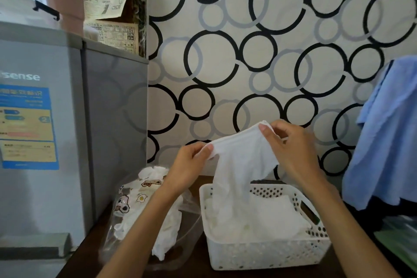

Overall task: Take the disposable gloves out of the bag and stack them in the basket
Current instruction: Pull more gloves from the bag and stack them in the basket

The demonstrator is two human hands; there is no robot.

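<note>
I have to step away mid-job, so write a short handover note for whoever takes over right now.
Left hand and right hand each pinch the top edge of one glove, held above the white basket, its lower end hanging into it.
Done: a pile of gloves already lies in the basket.
Left: lay this glove on the pile, then empty the clear printed bag to the basket's left, which still holds gloves.

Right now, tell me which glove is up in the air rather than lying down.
The glove stretched between the left hand and right hand, hanging above the basket. The others lie in the basket or the bag.
</note>
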